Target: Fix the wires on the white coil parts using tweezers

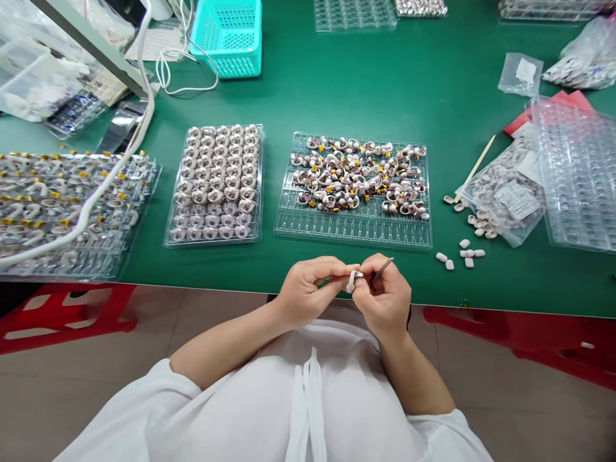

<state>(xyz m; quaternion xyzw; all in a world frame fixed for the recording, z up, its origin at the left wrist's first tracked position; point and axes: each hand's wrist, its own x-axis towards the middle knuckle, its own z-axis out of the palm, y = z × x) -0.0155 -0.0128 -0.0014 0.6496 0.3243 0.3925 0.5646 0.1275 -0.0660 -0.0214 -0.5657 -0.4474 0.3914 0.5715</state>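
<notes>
My left hand [308, 289] and my right hand [385, 292] meet at the near edge of the green table [385, 83]. Between their fingertips sits a small white earpiece-like part [353, 279], pinched by the left fingers. My right hand is closed on thin metal tweezers [382, 268], whose tip touches the part. Just beyond the hands lies a clear tray [353, 228] heaped with loose white parts carrying coloured wires. Left of it a second clear tray [215, 183] holds neat rows of white shells.
A wide tray [72, 212] of parts with gold tabs lies at far left under a white hose [120, 160]. Small white caps [462, 253] are scattered right of centre beside a bag of them [510, 189]. Stacked empty clear trays [577, 173] stand at right, a teal basket [231, 35] at the back.
</notes>
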